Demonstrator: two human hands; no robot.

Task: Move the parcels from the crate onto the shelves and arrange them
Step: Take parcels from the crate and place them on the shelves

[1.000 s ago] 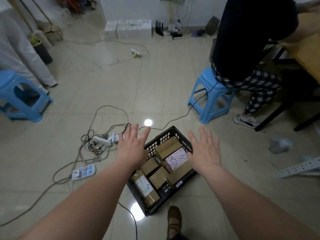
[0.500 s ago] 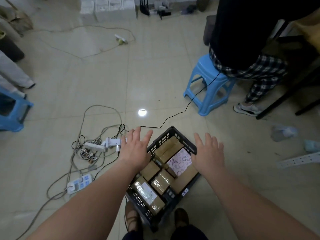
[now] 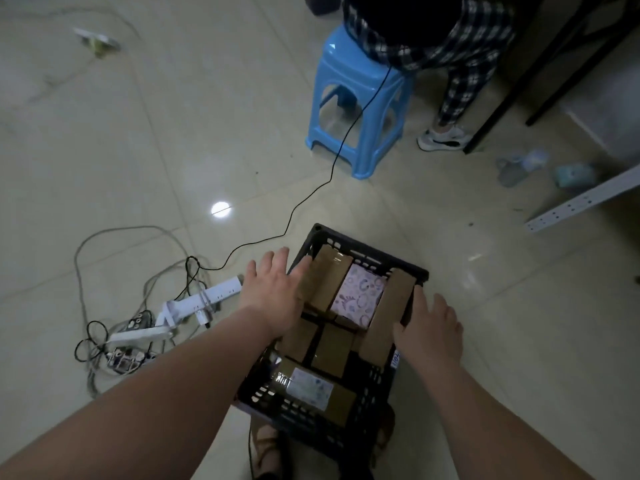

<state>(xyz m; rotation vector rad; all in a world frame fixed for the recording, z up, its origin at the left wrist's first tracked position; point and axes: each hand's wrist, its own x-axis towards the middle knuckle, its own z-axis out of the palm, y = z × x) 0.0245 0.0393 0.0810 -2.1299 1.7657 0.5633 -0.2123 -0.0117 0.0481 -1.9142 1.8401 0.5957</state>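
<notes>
Spreading across the whole view, the tiled floor [image 3: 166, 140] carried everything; no shelves were in sight. A blue stool [image 3: 360, 98] with a seated person stood well beyond the black crate [image 3: 363, 251], which sat on the floor directly ahead of the wearer's feet. Its long axis ran away from the body, slanting slightly right. Left of it lay a tangle of power strips [image 3: 207, 295] and cables.

Inside the crate the parcels were packed close. 1 labelled brown parcel [image 3: 311, 386] lay across the near end, and 2 smaller brown parcels [image 3: 334, 344] sat in the middle. At the far end a far brown parcel [image 3: 329, 282], a patterned parcel [image 3: 360, 296] and a long brown parcel [image 3: 388, 317] lay side by side, lengthwise with the crate.

Both hands were apart and held nothing, fingers straight and spread. The left hand [image 3: 277, 296] hung over the crate's left rim beside the far brown parcel. The right hand [image 3: 433, 327] was at the right rim, thumb just beside the long brown parcel. Whether either touched the crate could not be told.

By my reading, the hands bracketed the crate across its short axis, about equally near. That placing suited a 2-handed lift by the sides.
</notes>
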